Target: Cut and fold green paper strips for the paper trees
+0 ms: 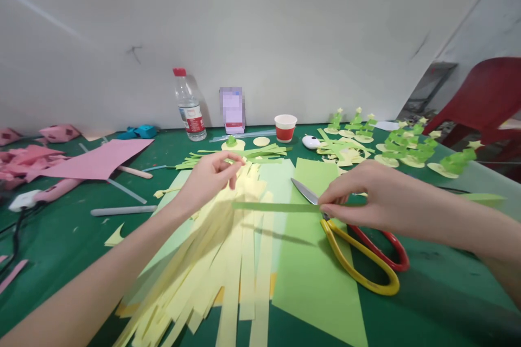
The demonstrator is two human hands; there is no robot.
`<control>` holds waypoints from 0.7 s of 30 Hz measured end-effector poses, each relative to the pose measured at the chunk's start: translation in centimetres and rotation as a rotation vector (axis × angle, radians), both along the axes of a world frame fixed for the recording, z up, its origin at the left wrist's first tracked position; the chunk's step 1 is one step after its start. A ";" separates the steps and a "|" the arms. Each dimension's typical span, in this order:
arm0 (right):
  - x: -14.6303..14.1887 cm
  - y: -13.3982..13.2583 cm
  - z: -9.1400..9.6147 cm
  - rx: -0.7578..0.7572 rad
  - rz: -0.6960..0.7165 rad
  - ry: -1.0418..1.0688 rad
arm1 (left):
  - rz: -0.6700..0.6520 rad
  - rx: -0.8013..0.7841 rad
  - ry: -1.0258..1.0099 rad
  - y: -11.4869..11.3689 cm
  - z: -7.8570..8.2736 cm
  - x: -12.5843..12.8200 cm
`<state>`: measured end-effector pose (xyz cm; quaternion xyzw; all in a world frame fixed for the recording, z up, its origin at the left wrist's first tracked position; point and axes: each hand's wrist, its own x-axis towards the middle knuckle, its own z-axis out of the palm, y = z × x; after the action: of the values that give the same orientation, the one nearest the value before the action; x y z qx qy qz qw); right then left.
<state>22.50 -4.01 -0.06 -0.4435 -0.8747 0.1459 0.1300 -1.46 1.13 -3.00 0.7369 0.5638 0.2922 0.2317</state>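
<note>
My right hand [366, 195] pinches one end of a long green paper strip [277, 207], which stretches level to the left above the table. My left hand [207, 176] hovers just above the strip's free left end. Its thumb and fingers are pressed together, and I cannot make out anything between them. Under my right hand lie scissors [362, 260] with one yellow and one red handle, blade tip pointing up-left. Below both hands are a pile of pale yellow strips [228, 271] and a green paper sheet [313, 276].
The green table [61, 233] holds pink paper [97, 160] and pink pieces at left. A water bottle [189, 105], a red cup [285, 128] and more green strips [244, 154] stand at the back. Small green paper trees [407, 146] are at right, a red chair [484, 97] beyond.
</note>
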 end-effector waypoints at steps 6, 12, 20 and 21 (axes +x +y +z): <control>-0.7 1.1 -0.2 -0.358 0.141 0.016 | -0.417 -0.026 0.131 -3.3 0.7 2.5; -0.8 1.1 -0.8 -0.359 -0.015 0.072 | -0.534 -0.083 0.166 -3.8 -0.2 2.5; -2.6 -0.2 -1.3 -0.364 0.035 0.235 | -0.689 0.149 0.213 -4.2 -0.3 2.8; -2.8 -0.2 -1.3 -0.426 0.036 0.251 | -0.709 0.177 0.213 -4.3 -0.4 2.8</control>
<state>19.73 -4.17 -1.34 -0.4238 -0.8090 0.3830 0.1385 1.38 -3.19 -3.36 0.9296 0.2674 0.1633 0.1942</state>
